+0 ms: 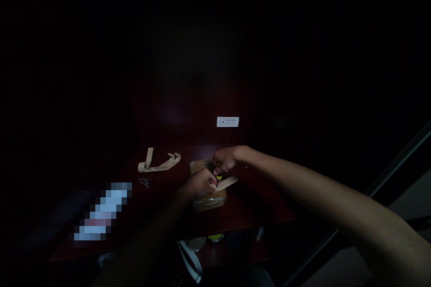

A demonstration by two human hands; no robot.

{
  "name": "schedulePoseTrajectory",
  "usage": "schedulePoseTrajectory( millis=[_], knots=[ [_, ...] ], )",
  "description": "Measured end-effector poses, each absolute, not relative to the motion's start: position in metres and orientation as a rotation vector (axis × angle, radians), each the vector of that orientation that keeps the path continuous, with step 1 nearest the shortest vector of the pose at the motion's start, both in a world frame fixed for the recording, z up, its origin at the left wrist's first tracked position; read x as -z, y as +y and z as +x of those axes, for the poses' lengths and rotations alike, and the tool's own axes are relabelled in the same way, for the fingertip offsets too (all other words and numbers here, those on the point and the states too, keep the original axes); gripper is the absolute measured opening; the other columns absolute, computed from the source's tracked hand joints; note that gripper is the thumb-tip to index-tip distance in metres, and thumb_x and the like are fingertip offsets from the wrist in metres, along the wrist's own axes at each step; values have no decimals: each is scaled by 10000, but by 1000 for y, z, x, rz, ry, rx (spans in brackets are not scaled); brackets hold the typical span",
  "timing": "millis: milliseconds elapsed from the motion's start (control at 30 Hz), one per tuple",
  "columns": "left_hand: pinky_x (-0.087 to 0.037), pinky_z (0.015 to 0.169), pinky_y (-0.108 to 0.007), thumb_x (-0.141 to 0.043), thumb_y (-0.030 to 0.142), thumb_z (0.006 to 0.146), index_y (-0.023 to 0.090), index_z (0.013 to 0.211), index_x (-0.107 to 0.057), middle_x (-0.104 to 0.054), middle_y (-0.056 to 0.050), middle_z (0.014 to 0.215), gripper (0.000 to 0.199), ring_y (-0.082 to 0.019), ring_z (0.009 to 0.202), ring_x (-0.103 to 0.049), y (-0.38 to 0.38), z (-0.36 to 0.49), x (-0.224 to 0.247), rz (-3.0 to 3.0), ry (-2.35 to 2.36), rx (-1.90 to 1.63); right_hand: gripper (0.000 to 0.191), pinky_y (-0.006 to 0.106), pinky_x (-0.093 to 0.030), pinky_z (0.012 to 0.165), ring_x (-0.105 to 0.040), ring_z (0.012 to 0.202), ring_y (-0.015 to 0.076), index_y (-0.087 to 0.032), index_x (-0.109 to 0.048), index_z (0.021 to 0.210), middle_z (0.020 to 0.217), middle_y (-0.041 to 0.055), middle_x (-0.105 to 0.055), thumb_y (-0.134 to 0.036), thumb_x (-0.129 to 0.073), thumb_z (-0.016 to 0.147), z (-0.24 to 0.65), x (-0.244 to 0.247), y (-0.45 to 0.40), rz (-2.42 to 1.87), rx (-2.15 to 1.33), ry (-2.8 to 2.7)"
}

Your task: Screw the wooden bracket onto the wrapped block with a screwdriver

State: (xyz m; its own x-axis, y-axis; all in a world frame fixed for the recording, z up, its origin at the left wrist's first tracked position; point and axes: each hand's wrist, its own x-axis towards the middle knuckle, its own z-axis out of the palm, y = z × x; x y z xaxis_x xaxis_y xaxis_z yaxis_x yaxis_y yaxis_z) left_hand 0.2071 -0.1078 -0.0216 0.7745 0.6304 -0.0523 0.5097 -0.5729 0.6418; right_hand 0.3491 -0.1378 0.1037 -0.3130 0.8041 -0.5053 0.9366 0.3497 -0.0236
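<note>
My right hand (226, 160) is closed around a screwdriver (219, 177) with a yellow and dark handle, its shaft pointing down. Its tip meets a flat, light wooden piece (228, 183). With its fingers closed on the near end of that piece, my left hand (202, 182) is beside the screwdriver tip. Both rest over a brown, plastic-wrapped block (210, 199) on the dark red table. Whether a screw sits under the tip is too small to tell.
Curved wooden parts (160, 168) and several screws (144, 182) lie at the left of the table (245, 210). A white socket panel (227, 122) is on the wall behind. Beneath the tabletop are jars and a pale strap (191, 260).
</note>
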Motion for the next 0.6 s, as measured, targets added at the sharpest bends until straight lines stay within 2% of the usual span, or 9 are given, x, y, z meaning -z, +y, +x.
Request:
schedulePoseTrajectory(
  millis=[233,433,600],
  knots=[
    [-408,592,-235,-718,301,607,192,923,-736,-713,-19,806,335,-174,729,-623,-105,206,27,2287,896,-239,350,226,-361,554,-497,594,109,-135,-655,948,713,-2,-602,-440,-616,781,359,-101,-142,1585,520,2236],
    [-397,545,-224,-734,295,589,191,872,-740,-709,-8,760,302,-156,669,-618,-104,207,24,2274,882,-199,387,241,-351,553,-510,618,126,-120,-673,941,766,26,-625,-464,-612,774,349,-106,-147,1570,424,2165],
    [-397,544,-221,-729,293,594,188,871,-737,-712,-8,765,296,-150,661,-613,-103,207,27,2270,880,-198,355,226,-354,579,-533,679,132,-154,-644,1017,820,13,-633,-332,-688,714,353,-106,-157,1610,424,2216]
  ],
)
